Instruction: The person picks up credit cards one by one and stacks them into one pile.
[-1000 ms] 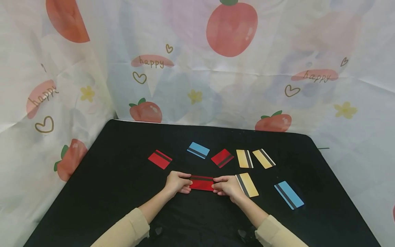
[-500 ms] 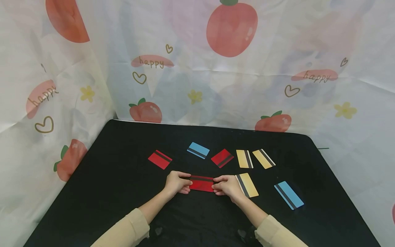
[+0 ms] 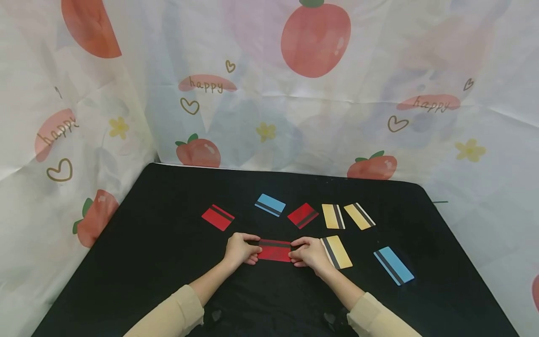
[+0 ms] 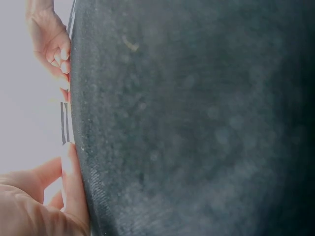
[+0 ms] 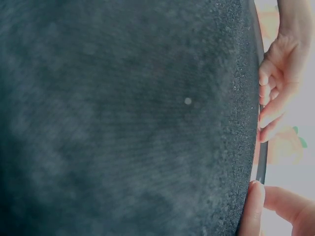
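A red card (image 3: 274,254) with a dark stripe along its far edge lies between my two hands in the head view. My left hand (image 3: 239,249) pinches its left end with thumb and fingers, and my right hand (image 3: 311,255) pinches the right end. Both wrist views show the card nearly edge-on; the left hand (image 4: 37,201) is close in one, the right hand (image 5: 273,209) in the other. Whether the card touches the table I cannot tell. Right beside my right hand is a yellow card (image 3: 339,252) with a dark stripe, partly covered by that hand.
Behind the hands on the black table (image 3: 168,196) lie a red card (image 3: 214,219), a blue card (image 3: 273,202), another red card (image 3: 300,213) and two yellow cards (image 3: 329,216). A further blue card (image 3: 397,263) lies at the right. Printed cloth (image 3: 307,126) stands behind the table.
Both hands keep their hold and place. The shine on the held red card has shifted, and its face now looks duller than a second ago.
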The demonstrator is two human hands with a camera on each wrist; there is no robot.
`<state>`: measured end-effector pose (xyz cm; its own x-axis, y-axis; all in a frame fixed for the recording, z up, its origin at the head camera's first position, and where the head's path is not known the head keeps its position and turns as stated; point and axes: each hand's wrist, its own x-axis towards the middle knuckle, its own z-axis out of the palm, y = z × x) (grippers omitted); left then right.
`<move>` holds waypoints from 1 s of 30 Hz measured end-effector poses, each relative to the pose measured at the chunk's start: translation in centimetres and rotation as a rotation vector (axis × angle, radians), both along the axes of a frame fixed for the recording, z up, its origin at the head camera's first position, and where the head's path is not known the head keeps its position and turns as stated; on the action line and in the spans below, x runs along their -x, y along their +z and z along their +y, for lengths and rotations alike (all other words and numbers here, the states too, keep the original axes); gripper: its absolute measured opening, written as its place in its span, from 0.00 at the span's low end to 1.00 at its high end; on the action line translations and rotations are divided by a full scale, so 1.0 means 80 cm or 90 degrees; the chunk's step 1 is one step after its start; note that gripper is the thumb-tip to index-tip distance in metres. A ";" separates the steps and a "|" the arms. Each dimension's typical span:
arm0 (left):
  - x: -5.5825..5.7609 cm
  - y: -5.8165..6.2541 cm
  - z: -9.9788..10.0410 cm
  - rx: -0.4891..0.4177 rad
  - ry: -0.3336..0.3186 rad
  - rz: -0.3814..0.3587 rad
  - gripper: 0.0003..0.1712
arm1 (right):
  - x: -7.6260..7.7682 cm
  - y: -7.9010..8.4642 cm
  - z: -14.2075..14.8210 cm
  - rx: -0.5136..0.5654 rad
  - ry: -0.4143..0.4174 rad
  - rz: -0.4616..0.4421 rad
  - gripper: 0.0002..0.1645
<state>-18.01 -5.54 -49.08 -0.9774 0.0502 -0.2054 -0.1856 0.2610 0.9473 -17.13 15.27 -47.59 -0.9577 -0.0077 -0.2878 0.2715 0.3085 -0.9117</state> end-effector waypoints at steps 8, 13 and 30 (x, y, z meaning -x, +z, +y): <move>0.000 0.002 -0.002 -0.017 0.002 -0.017 0.17 | 0.001 -0.001 0.000 0.003 -0.002 -0.008 0.14; 0.001 0.002 -0.004 -0.036 0.001 -0.032 0.18 | 0.003 -0.002 0.003 0.011 0.004 -0.024 0.15; 0.028 0.027 -0.059 -0.150 0.052 -0.123 0.21 | 0.013 0.020 0.000 0.237 0.038 -0.094 0.24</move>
